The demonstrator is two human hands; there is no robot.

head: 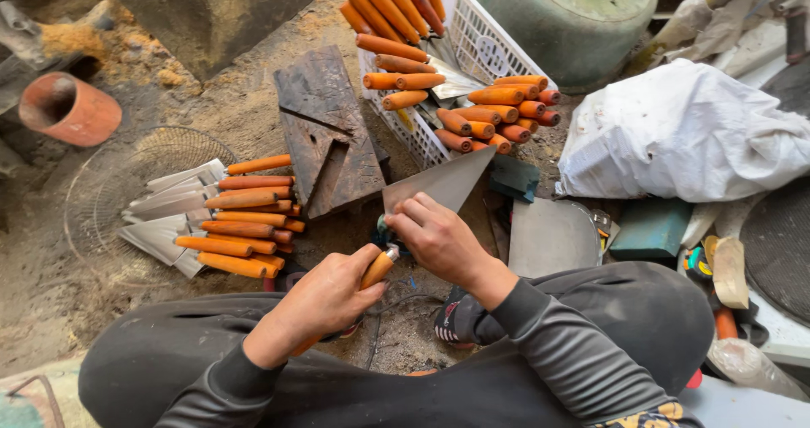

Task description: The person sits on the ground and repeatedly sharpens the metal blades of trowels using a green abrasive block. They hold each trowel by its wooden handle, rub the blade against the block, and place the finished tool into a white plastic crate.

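Trowel [426, 193] lies between both hands above the lap, its long axis running up and right: left hand [325, 297] fingers wrapped on the orange handle [377, 269], right hand [439, 238] fingers pinching the blade's near end

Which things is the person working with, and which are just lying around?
In use:
left hand gripping the orange handle
right hand on the metal blade

Lying about:
pile of orange-handled knives
white crate of knives
wooden block
clay pot
white sack
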